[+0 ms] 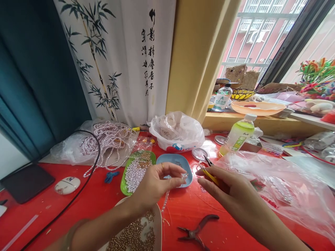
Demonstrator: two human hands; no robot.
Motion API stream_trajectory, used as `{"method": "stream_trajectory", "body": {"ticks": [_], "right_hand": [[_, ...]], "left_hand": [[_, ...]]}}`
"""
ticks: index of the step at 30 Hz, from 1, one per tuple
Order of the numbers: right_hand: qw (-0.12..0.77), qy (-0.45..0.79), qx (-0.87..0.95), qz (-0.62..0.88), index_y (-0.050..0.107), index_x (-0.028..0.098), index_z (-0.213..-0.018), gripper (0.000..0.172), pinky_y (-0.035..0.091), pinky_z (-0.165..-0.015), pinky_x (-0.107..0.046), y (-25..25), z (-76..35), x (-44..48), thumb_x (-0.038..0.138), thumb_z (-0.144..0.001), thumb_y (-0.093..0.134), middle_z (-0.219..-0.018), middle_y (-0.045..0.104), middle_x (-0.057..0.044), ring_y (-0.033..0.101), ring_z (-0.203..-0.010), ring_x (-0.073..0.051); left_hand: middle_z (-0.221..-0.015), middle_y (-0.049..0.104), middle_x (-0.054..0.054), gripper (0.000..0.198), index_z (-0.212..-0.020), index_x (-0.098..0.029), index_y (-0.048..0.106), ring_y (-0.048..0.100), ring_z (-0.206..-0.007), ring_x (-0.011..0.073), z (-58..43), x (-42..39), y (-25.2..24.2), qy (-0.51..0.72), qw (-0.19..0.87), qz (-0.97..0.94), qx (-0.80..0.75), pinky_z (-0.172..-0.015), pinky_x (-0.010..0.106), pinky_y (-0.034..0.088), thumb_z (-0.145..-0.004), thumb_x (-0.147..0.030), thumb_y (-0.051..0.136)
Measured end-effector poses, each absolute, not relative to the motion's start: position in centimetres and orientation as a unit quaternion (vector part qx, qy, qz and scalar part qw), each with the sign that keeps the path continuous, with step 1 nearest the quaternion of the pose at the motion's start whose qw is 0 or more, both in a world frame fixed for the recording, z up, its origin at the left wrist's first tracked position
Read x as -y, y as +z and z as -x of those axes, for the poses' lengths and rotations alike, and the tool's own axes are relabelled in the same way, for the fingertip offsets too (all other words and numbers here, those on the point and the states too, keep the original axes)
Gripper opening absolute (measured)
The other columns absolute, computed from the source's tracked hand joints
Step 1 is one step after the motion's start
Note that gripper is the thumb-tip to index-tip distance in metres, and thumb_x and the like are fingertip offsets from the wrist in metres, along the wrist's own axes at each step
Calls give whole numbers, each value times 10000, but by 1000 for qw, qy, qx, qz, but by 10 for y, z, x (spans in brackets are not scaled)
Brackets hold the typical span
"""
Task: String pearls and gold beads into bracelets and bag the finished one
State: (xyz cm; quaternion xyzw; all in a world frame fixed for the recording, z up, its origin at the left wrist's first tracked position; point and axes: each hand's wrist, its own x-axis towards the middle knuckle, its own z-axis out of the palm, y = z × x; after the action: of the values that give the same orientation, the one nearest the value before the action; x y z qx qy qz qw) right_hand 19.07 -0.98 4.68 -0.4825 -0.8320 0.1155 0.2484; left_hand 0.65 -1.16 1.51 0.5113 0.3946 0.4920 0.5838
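Observation:
My left hand [158, 177] is closed in a pinch on a bead strand [165, 202], whose tail hangs below the fingers. A few clear beads show at its fingertips, over a blue tray [190, 170]. To the right, my right hand [230, 186] is wrapped around yellow-handled pliers [211, 177]. Their dark jaws point up and left, apart from the beads. Left of the blue tray stands a green tray [123, 183] of white pearl beads and some gold ones. Partly under my left forearm is a pale tray [159, 226] of small gold beads.
Dark pliers [193, 234] lie on the red table near the front. A white plastic bag [178, 134] sits behind the trays, a drink bottle [238, 134] at the right. Pearl strands [110, 137] spill from a bag at back left. A black cable [96, 160] crosses the left side.

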Motion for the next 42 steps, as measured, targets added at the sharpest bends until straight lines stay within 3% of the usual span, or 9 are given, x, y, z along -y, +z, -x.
{"method": "stream_trajectory", "body": {"ticks": [4, 8, 20, 27, 30, 33, 36, 42], "right_hand": [[311, 165, 839, 414, 577, 197, -815, 133, 374, -483, -228, 42, -185, 11, 275, -823, 469, -657, 556, -11, 489, -554, -124], [319, 153, 850, 391, 575, 183, -716, 168, 359, -468, -225, 39, -179, 14, 209, -825, 450, -629, 530, -10, 472, -523, -113], [316, 62, 864, 387, 574, 172, -690, 198, 333, -414, -198, 37, -177, 14, 189, -812, 418, -588, 525, -9, 446, -452, -93], [301, 59, 858, 412, 544, 176, -655, 139, 304, -413, -208, 37, -174, 14, 141, -730, 433, -557, 476, 13, 387, -426, -90], [288, 111, 848, 431, 540, 178, -687, 98, 271, -400, -208, 38, -174, 15, 129, -701, 455, -520, 401, 43, 344, -418, -86], [246, 239, 818, 463, 559, 188, -764, 85, 204, -371, -203, 39, -175, 13, 171, -726, 484, -458, 301, 82, 277, -394, -81], [236, 360, 773, 467, 547, 182, -705, 87, 205, -372, -197, 39, -178, 6, 199, -753, 477, -480, 338, 71, 275, -406, -70], [276, 525, 666, 452, 469, 177, -655, 180, 208, -344, -176, 39, -184, -7, 316, -767, 496, -448, 325, 93, 265, -357, -46]], "left_hand": [[-731, 590, 4, 189, -824, -156, 596, 547, -697, 105, -8, 14, 14, 477, 571, -536, -399, -651, 225, 436, -662, -221, 668], [-754, 580, 2, 191, -829, -164, 546, 543, -713, 108, -9, 15, 11, 472, 567, -544, -399, -652, 228, 441, -674, -201, 651], [-768, 556, -6, 117, -778, -174, 518, 542, -709, 109, -11, 22, 16, 466, 526, -576, -418, -661, 239, 450, -721, -224, 608], [-772, 581, 14, 54, -784, -173, 550, 542, -716, 128, -11, 26, 17, 432, 392, -681, -443, -670, 254, 440, -779, -224, 531], [-785, 586, 19, 62, -798, -179, 555, 543, -728, 133, -10, 26, 15, 426, 360, -699, -447, -665, 253, 436, -784, -234, 529], [-786, 585, 18, 63, -798, -186, 547, 546, -739, 143, -10, 24, 15, 431, 380, -680, -456, -639, 252, 435, -774, -244, 542], [-800, 579, 17, 97, -814, -187, 548, 539, -745, 143, -10, 21, 15, 437, 432, -648, -450, -644, 256, 428, -751, -258, 570], [-693, 612, 32, 238, -890, -139, 536, 512, -565, 89, -4, 6, 10, 372, 658, -539, -371, -551, 218, 383, -750, -327, 577]]}}
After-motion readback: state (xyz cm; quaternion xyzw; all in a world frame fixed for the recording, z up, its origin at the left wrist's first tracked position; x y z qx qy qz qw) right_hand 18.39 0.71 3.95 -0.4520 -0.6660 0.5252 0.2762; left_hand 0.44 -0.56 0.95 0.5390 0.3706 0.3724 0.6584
